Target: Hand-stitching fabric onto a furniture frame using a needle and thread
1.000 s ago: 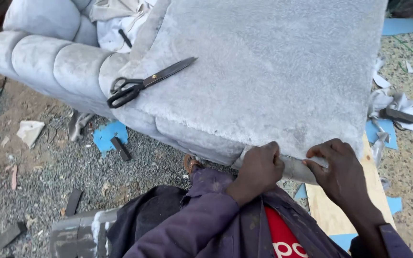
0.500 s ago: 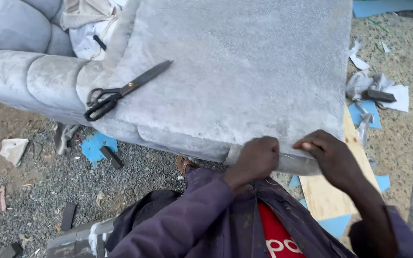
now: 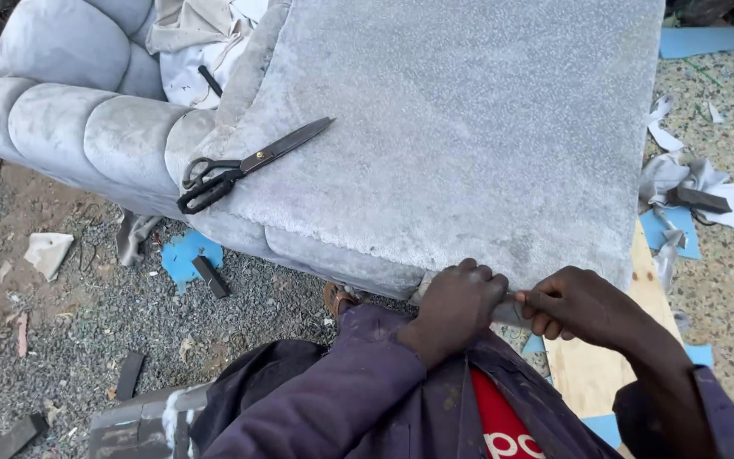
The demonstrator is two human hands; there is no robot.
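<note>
Clearly, only the head view is showing this moment, so every line below is coming from it.

Hidden parts: the near edge of the grey fabric (image 3: 469, 144) is disappearing under both hands at about 6 o'clock, so what is lying beneath the fold is staying unseen; the cushion's underside and the person's lower body are running out of frame at the bottom.

Left hand (image 3: 456, 308): it is curling tight into a fist over the fabric's front edge, fingers (image 3: 479, 274) wrapping down across the rim and gripping the cloth; the thumb is hiding behind the knuckles.

Right hand (image 3: 584, 304): it is sitting just beside the left hand, toward 3 o'clock, its fingertips pinching the same edge; a short strip of pale cloth is showing between the two hands, and the fingertips themselves are hard to make out.

Fabric position: the grey cover is stretching over the large flat cushion from the centre up to 12 o'clock, its near rim lying directly under the fingers of both hands.

Scissors (image 3: 244, 166): they are lying on the cover toward 10 o'clock, well apart from both hands, black handles pointing toward 8 o'clock.

Tufted sofa arm (image 3: 61, 119): it is curving away at 10 o'clock.

Wooden board (image 3: 592, 374): it is lying at 5 o'clock, partly covered by the right forearm.

Ground scraps: blue and white offcuts (image 3: 694, 195) are scattering at 3 o'clock on gravel.
</note>
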